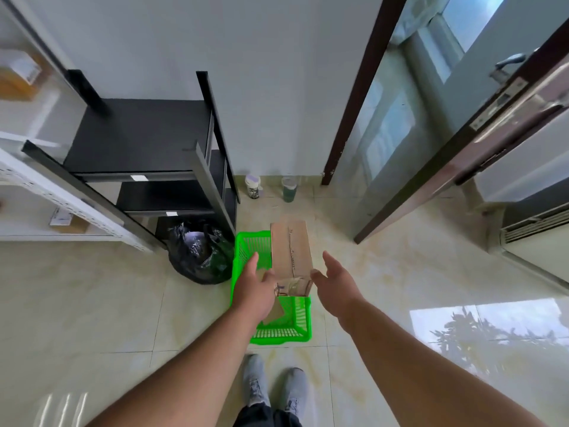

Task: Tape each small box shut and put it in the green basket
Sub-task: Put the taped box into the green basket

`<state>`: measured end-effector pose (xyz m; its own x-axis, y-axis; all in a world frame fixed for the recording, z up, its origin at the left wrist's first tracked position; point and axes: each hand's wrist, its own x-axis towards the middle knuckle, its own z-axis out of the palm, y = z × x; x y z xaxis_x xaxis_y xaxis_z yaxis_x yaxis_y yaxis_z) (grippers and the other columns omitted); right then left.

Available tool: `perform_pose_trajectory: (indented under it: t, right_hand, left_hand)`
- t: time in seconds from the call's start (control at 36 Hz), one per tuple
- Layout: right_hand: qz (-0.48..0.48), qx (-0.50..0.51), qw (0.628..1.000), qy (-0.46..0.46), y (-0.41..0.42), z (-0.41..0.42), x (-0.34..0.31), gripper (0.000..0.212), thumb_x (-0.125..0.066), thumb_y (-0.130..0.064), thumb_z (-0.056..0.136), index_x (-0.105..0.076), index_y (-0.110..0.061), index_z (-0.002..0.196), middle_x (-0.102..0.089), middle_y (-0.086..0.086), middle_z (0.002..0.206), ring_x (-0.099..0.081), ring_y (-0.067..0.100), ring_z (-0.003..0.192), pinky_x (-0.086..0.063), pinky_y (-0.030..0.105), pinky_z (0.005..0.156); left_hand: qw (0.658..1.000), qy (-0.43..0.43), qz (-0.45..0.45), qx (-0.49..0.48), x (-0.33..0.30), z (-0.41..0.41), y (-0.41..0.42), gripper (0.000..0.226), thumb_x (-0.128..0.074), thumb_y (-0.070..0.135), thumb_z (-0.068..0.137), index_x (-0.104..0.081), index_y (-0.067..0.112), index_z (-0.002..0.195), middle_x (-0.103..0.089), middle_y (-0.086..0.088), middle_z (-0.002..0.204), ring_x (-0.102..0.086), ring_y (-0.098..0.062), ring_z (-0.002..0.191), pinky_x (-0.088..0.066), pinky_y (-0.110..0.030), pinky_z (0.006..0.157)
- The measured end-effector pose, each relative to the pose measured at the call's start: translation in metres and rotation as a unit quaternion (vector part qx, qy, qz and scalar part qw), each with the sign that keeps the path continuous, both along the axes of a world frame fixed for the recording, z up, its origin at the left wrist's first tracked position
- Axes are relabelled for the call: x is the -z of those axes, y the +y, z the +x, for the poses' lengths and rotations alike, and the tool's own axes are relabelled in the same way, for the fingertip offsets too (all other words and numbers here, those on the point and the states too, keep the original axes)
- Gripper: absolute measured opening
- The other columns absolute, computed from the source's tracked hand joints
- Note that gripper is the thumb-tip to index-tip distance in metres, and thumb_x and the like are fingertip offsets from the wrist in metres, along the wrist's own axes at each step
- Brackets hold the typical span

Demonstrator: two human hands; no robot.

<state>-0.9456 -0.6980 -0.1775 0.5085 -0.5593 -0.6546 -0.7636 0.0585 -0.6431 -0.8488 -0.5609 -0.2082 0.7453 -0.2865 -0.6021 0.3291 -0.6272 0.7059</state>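
A cardboard box (pixel 291 254) hangs over the green basket (pixel 278 332), which sits on the pale tiled floor (pixel 92 303) just ahead of the person's grey shoes (pixel 274 383). The box lies lengthwise, near end to far end, with a strip of tape running down its top seam and a crumpled bit of tape on the near end face. It covers the right half of the basket from above; whether it rests on the basket rim or is in the air cannot be told.

The left hand (pixel 254 289) reaches in from the near left, fingers straight and relaxed, grip open, its fingertips at the near left corner of the box (touching or just short of it, hard to say). The right hand (pixel 334 283) is on the right side of the box, fingers spread and loose, grip open too, its thumb close to the near right corner.

Inside the basket, under the left hand, a flat brown cardboard piece (pixel 275 312) shows, partly hidden.

Just left of the basket sits a black rubbish bag (pixel 198 254), knotted at the top. Behind it stands a black shelf unit (pixel 144 134), and a white perforated rack (pixel 61 192) runs along the far left. By the far wall stand two small jars (pixel 271 188). A dark-framed door (pixel 462 143) stands open on the right
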Motion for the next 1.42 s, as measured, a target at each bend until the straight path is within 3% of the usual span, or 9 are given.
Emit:
perform_pose_trajectory:
  t: [0.36, 0.69, 0.89, 0.97, 1.06, 1.11, 1.22, 1.25, 1.42]
  right_hand:
    - [0.003, 0.005, 1.0, 0.012, -0.003, -0.011, -0.023, 0.056, -0.054, -0.027, 0.105, -0.035, -0.025, 0.159, -0.044, 0.002, 0.158, -0.048, 0.022, 0.139, -0.036, 0.021, 0.097]
    - [-0.005, -0.044, 0.997, -0.06, 0.027, 0.035, -0.076, 0.052, -0.052, -0.029, 0.106, -0.038, -0.028, 0.156, -0.052, 0.0, 0.147, -0.056, 0.016, 0.101, -0.044, 0.025, 0.084]
    - [-0.001, -0.109, 0.991, -0.072, 0.085, 0.068, -0.111, 0.054, -0.05, -0.031, 0.106, -0.036, -0.027, 0.158, -0.042, -0.005, 0.158, -0.05, 0.018, 0.132, -0.035, 0.024, 0.097]
    - [-0.003, -0.139, 0.987, -0.076, 0.118, 0.081, -0.126, 0.042, -0.05, -0.032, 0.105, -0.048, -0.028, 0.147, -0.056, -0.002, 0.133, -0.056, 0.018, 0.103, -0.04, 0.028, 0.084]
    - [-0.022, -0.168, 0.983, -0.076, 0.154, 0.096, -0.134, 0.006, -0.049, -0.03, 0.103, -0.052, -0.035, 0.103, -0.051, -0.01, 0.091, -0.048, 0.01, 0.074, -0.04, 0.029, 0.066]
    - [-0.03, -0.189, 0.978, -0.08, 0.181, 0.105, -0.145, 0.005, -0.047, -0.032, 0.103, -0.047, -0.037, 0.101, -0.041, -0.014, 0.086, -0.047, 0.012, 0.08, -0.041, 0.028, 0.07]
    - [-0.025, -0.194, 0.975, -0.104, 0.249, 0.123, -0.174, 0.023, -0.043, -0.029, 0.106, -0.052, -0.021, 0.125, -0.062, 0.012, 0.11, -0.061, 0.028, 0.107, -0.044, 0.035, 0.093]
    - [-0.023, -0.191, 0.976, -0.106, 0.268, 0.128, -0.179, 0.032, -0.042, -0.031, 0.107, -0.05, -0.021, 0.137, -0.063, 0.011, 0.123, -0.058, 0.031, 0.124, -0.043, 0.035, 0.099]
    - [-0.049, -0.222, 0.965, -0.133, 0.364, 0.161, -0.201, 0.044, -0.041, -0.034, 0.109, -0.038, -0.029, 0.153, -0.047, -0.01, 0.147, -0.044, 0.02, 0.141, -0.034, 0.038, 0.112]
  left_hand:
    - [0.999, 0.009, -0.02, -0.046, -0.024, 0.012, 0.027, 0.053, -0.054, 0.018, 0.102, -0.038, 0.019, 0.153, -0.046, -0.009, 0.153, -0.044, -0.015, 0.14, -0.033, -0.023, 0.098]
    - [0.993, -0.054, -0.065, -0.084, -0.11, 0.025, 0.062, 0.053, -0.054, 0.018, 0.102, -0.039, 0.017, 0.152, -0.045, -0.002, 0.153, -0.045, -0.011, 0.138, -0.033, -0.019, 0.099]
    - [0.985, -0.084, -0.076, -0.126, -0.155, 0.035, 0.114, 0.054, -0.053, 0.02, 0.102, -0.037, 0.018, 0.153, -0.047, -0.001, 0.152, -0.048, -0.01, 0.136, -0.033, -0.018, 0.1]
    - [0.983, -0.096, -0.078, -0.136, -0.172, 0.039, 0.146, 0.056, -0.053, 0.022, 0.101, -0.036, 0.021, 0.154, -0.047, 0.0, 0.151, -0.049, -0.006, 0.131, -0.033, -0.02, 0.098]
    - [0.979, -0.101, -0.085, -0.154, -0.185, 0.048, 0.184, 0.056, -0.053, 0.022, 0.101, -0.035, 0.021, 0.155, -0.045, 0.0, 0.154, -0.048, -0.009, 0.135, -0.034, -0.021, 0.102]
    - [0.978, -0.107, -0.082, -0.16, -0.194, 0.055, 0.21, 0.057, -0.054, 0.023, 0.101, -0.035, 0.022, 0.155, -0.044, -0.001, 0.155, -0.047, -0.01, 0.137, -0.036, -0.025, 0.108]
    - [0.976, -0.125, -0.073, -0.162, -0.209, 0.07, 0.272, 0.057, -0.054, 0.027, 0.1, -0.036, 0.023, 0.154, -0.045, 0.001, 0.154, -0.048, -0.011, 0.136, -0.039, -0.033, 0.112]
    - [0.976, -0.13, -0.073, -0.16, -0.213, 0.074, 0.29, 0.057, -0.054, 0.027, 0.099, -0.037, 0.024, 0.154, -0.046, 0.001, 0.153, -0.049, -0.012, 0.135, -0.04, -0.033, 0.112]
    - [0.969, -0.15, -0.085, -0.174, -0.232, 0.099, 0.379, 0.053, -0.054, 0.028, 0.102, -0.037, 0.028, 0.152, -0.047, 0.006, 0.151, -0.048, -0.01, 0.133, -0.037, -0.025, 0.095]
